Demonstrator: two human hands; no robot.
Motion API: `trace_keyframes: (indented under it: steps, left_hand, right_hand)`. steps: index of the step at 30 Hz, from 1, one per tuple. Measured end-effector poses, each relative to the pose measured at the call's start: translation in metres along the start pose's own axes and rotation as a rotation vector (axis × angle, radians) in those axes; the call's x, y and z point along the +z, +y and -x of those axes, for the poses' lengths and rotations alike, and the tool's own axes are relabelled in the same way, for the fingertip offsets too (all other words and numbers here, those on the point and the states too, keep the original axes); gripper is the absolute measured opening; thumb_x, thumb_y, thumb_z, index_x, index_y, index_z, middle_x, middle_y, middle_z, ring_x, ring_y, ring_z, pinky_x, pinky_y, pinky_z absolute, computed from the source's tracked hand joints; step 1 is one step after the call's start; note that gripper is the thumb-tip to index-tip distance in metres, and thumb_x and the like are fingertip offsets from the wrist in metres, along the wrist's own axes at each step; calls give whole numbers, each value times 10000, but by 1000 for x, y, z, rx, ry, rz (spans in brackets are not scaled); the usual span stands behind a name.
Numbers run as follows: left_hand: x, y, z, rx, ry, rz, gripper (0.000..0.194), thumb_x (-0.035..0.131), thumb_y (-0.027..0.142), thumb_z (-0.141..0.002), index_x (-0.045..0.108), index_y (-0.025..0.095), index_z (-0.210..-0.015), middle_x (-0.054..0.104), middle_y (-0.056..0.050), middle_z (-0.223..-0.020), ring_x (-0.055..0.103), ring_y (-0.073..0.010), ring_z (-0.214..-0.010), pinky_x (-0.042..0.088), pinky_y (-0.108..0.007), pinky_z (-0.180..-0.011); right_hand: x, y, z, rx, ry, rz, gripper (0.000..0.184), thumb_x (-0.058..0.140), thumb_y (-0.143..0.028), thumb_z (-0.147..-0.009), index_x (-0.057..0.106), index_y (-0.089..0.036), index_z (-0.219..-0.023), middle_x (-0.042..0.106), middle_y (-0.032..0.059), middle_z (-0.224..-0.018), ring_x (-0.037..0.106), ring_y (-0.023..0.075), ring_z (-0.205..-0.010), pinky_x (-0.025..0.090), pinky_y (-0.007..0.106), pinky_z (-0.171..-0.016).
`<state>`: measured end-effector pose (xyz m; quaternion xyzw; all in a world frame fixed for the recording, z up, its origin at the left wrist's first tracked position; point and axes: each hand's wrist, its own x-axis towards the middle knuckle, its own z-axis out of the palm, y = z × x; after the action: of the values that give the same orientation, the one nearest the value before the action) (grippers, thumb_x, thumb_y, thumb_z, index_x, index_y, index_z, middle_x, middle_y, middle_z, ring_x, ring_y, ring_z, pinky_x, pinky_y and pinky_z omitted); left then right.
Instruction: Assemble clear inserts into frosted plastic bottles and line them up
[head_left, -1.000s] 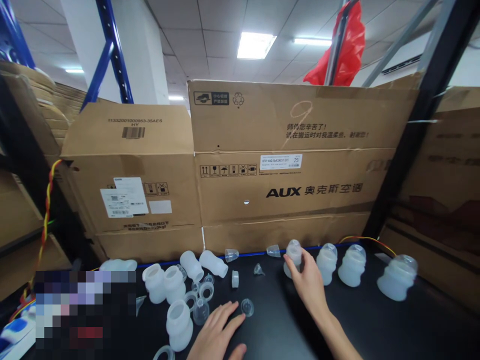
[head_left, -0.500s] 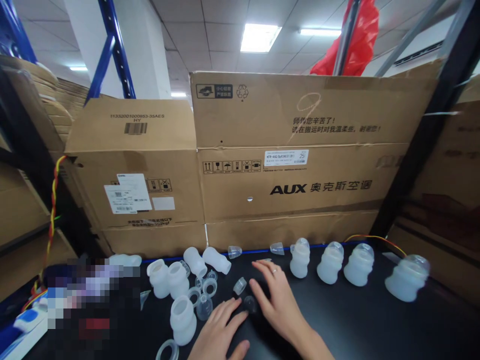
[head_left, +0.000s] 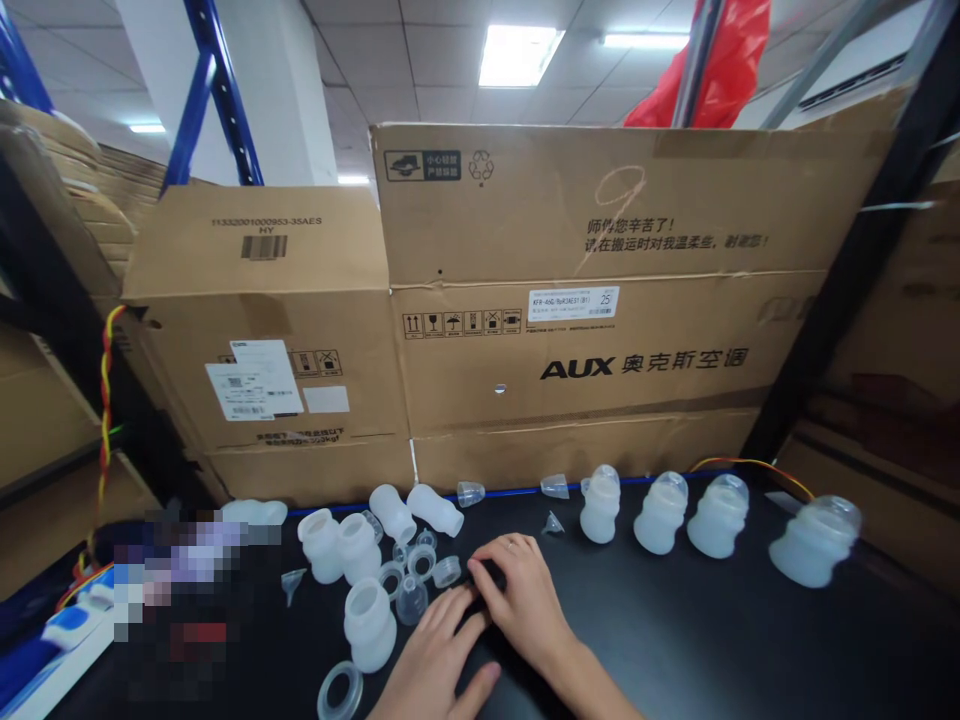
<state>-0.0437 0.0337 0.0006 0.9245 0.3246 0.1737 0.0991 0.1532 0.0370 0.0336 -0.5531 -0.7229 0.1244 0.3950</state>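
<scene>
My left hand [head_left: 442,650] lies low over the black table, fingers stretched forward and thumb apart, holding nothing visible. Close beside its fingertips, my right hand [head_left: 521,600] has bent fingers, with thumb and forefinger tips drawn together. Anything in that pinch is hidden. Just left of the right fingertips sits a small clear ring-shaped piece [head_left: 447,571]. By the left fingers lies a clear bottle nipple [head_left: 412,600] among translucent rings [head_left: 421,563]. An open milky bottle [head_left: 370,622] stands left of my left hand, with a larger ring [head_left: 340,690] in front of it.
Several capped milky bottles stand at the right, one of them a capped bottle [head_left: 601,505]. More uncapped bottles [head_left: 320,545] are at the back left. Small clear cones [head_left: 555,486] lie near the back edge. A cardboard box wall [head_left: 600,400] closes off the rear.
My right hand has come left and its fingers have curled in. The small clear ring-shaped piece has moved left, towards the other rings. A clear piece between my hands is now out of sight.
</scene>
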Motion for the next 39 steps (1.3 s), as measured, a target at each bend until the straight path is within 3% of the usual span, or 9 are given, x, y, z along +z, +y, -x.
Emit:
trace_keyframes:
  steps: [4, 8, 11, 14, 20, 26, 28, 33, 39]
  left_hand:
    - [-9, 9, 1, -36, -25, 51, 537, 659, 358, -962, 547, 319, -1485, 548, -82, -1578, 516, -325, -1458, 472, -553, -1194]
    - [-7, 13, 0, -38, -15, 101, 616, 672, 256, -933, 500, 290, -1524, 576, -93, -1550, 518, -302, -1455, 451, -526, -1218]
    - [-1, 10, 1, -32, -24, 101, 637, 692, 242, -908, 515, 275, -1519, 609, -120, -1513, 552, -321, -1423, 489, -528, -1184]
    - [0, 11, 0, -53, -44, 78, 670, 696, 227, -897, 502, 257, -1538, 617, -142, -1502, 563, -346, -1410, 475, -559, -1188]
    - [-12, 16, -2, -49, -27, 104, 636, 678, 251, -929, 493, 296, -1536, 538, -93, -1587, 497, -306, -1475, 427, -533, -1233]
    - [-12, 14, 2, -77, -33, 62, 516, 628, 390, -985, 552, 334, -1492, 540, -87, -1588, 508, -332, -1467, 473, -582, -1183]
    - [-10, 14, 3, -81, -30, 58, 511, 620, 390, -991, 551, 336, -1494, 529, -83, -1598, 502, -331, -1472, 471, -583, -1185]
    - [-9, 12, 4, -81, -7, 72, 506, 645, 385, -975, 575, 339, -1474, 535, -85, -1593, 517, -338, -1461, 483, -585, -1175]
    - [-10, 12, 3, -67, 2, 75, 510, 649, 375, -974, 572, 338, -1476, 548, -77, -1584, 525, -326, -1455, 491, -567, -1173]
  right_hand:
    - [-12, 0, 3, -55, -24, -23, 248, 573, -299, -1029, 692, -286, -1247, 684, 45, -1282, 575, 237, -1221, 417, 439, -1082]
    - [-16, -18, 7, -201, -212, 7, 230, 579, -322, -1019, 728, -382, -1184, 551, -49, -1503, 364, 278, -1467, 225, 585, -1248]
    - [-12, -33, 7, -229, -310, 42, 243, 527, -318, -1044, 734, -383, -1153, 524, -91, -1534, 308, 289, -1509, 105, 662, -1271]
    - [-9, -36, 5, -228, -323, 79, 266, 507, -307, -1051, 718, -374, -1199, 590, -76, -1464, 338, 291, -1494, 69, 686, -1274]
    - [-17, -10, 5, -237, -118, 115, 350, 520, -284, -1041, 632, -333, -1368, 634, 10, -1393, 462, 260, -1404, 198, 644, -1276]
    - [-32, 28, 5, -129, 67, 136, 319, 486, -362, -1068, 669, -308, -1323, 648, 53, -1350, 555, 226, -1294, 464, 457, -1129]
    - [-32, 35, 4, -92, 76, 175, 323, 502, -372, -1060, 672, -308, -1328, 628, 58, -1383, 547, 239, -1304, 466, 462, -1119]
    - [-25, 49, 2, -12, 124, 302, 344, 549, -352, -1012, 692, -260, -1311, 596, 109, -1424, 444, 357, -1398, 315, 643, -1175]
    - [-24, 68, -1, -5, 121, 350, 346, 548, -311, -992, 693, -248, -1300, 582, 121, -1401, 533, 305, -1303, 450, 499, -1093]
